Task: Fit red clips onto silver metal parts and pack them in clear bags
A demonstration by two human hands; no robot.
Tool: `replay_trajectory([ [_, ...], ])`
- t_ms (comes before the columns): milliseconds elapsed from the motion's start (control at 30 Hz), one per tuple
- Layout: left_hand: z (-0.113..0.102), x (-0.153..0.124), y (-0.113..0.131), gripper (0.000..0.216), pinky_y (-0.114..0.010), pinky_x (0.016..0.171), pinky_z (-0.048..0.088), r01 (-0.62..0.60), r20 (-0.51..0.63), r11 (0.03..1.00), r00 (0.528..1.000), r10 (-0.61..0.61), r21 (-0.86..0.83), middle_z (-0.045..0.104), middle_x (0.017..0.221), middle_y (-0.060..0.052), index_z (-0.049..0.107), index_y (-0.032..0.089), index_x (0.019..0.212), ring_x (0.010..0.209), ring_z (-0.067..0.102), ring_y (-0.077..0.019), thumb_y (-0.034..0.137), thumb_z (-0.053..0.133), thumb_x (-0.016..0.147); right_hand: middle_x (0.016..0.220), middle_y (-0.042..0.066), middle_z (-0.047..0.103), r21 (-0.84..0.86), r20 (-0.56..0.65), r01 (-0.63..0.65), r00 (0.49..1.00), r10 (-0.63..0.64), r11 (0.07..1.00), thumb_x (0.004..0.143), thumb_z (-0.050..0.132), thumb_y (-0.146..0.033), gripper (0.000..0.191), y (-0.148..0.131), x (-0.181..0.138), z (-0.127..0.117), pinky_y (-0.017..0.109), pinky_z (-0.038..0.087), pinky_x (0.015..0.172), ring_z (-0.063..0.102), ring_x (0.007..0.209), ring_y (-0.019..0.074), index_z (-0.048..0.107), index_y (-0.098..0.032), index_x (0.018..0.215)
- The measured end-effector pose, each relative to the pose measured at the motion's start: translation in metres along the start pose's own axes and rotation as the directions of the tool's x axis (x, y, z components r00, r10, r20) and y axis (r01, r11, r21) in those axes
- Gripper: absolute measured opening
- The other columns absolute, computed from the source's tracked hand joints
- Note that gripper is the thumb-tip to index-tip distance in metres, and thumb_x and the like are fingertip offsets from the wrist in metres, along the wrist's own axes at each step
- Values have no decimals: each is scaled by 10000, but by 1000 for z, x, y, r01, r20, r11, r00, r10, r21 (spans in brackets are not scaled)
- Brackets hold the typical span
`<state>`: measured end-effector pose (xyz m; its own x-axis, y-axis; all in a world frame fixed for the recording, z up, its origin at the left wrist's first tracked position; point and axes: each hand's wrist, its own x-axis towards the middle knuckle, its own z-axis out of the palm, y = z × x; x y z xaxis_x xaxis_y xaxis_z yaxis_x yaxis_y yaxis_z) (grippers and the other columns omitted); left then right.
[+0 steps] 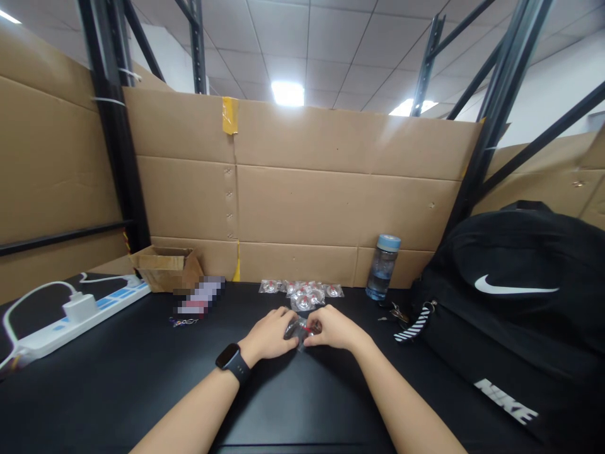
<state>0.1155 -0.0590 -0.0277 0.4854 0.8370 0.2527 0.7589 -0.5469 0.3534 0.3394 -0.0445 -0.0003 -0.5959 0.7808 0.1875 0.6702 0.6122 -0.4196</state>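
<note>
Between my two hands, just above or on the black tabletop, is a small clear plastic bag (pixel 301 332) with something red in it; its contents are too small to name. My left hand (pixel 270 334), with a dark smartwatch (pixel 233 361) on the wrist, is closed on the bag's left side. From the right, my right hand (pixel 335 326) pinches the bag near the red part. Just beyond my fingers lies a loose pile of similar clear packets (pixel 305 295) with red and silvery bits inside.
Cardboard panels (pixel 302 202) wall the table (pixel 302 403) at the back. A water bottle (pixel 382 268), keys (pixel 397 313) and a black backpack (pixel 515 315) stand or lie right. Left are a power strip (pixel 51 334), an open cardboard box (pixel 167 270) and a blurred-out item (pixel 201 296).
</note>
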Motion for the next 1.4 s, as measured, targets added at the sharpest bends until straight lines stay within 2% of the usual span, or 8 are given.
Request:
replay_trajectory([
  [167,1,0,0,465,-356,955,458,-3,17,1000,1000,3,-4,588,1237,-88,595,265,1223,1123,576,-298,429,644,791,727,25,716,31,-55,-12,998,14,999,658,862,-363,263,8,8,13,231,412,608,621,662,160,765,-179,819],
  [400,5,3,-4,402,-351,989,449,-80,0,996,997,80,-39,608,1221,-74,635,270,1180,1118,583,-282,387,632,795,730,26,706,84,-13,10,1000,-9,996,694,805,-218,235,8,7,14,226,449,593,623,623,149,779,-174,923],
  [533,5,3,-3,374,-346,995,446,-112,-12,993,994,112,-31,626,1197,-89,650,238,1153,1124,583,-281,388,614,812,796,40,708,63,-78,20,997,-15,998,692,814,-212,205,5,9,17,228,463,612,621,637,142,772,-172,889],
  [700,2,3,2,384,-334,917,488,-34,-21,999,999,35,17,639,1165,-82,636,241,1154,1072,613,-274,355,617,788,771,39,711,-18,-118,-12,993,9,1000,727,791,-192,161,3,12,21,231,462,638,640,676,159,770,-181,886],
  [833,2,6,6,281,-307,813,508,84,-43,995,996,-81,60,665,1089,-84,667,233,1057,985,649,-256,280,576,795,798,38,719,-71,-130,72,988,-81,995,764,699,-96,155,4,12,20,231,469,691,646,717,159,773,-189,864],
  [1033,4,10,7,192,-306,832,496,147,-83,988,986,-142,54,692,1041,-90,701,221,941,972,667,-246,251,548,829,812,20,719,55,-98,197,977,-191,979,756,664,-35,191,3,14,21,211,488,723,656,725,141,761,-187,818],
  [1267,2,8,9,193,-318,761,509,179,-72,974,983,-170,140,704,880,-89,685,201,830,846,693,-252,302,526,866,795,24,699,19,-135,117,984,-114,993,725,732,-103,189,-1,15,24,219,482,665,631,687,144,755,-179,897],
  [1400,2,7,10,178,-326,752,514,184,-75,970,982,-174,161,700,931,-94,666,205,903,877,697,-264,278,505,891,804,31,717,8,-111,101,989,-100,995,740,725,-102,209,1,15,24,231,483,676,635,693,152,763,-184,929],
])
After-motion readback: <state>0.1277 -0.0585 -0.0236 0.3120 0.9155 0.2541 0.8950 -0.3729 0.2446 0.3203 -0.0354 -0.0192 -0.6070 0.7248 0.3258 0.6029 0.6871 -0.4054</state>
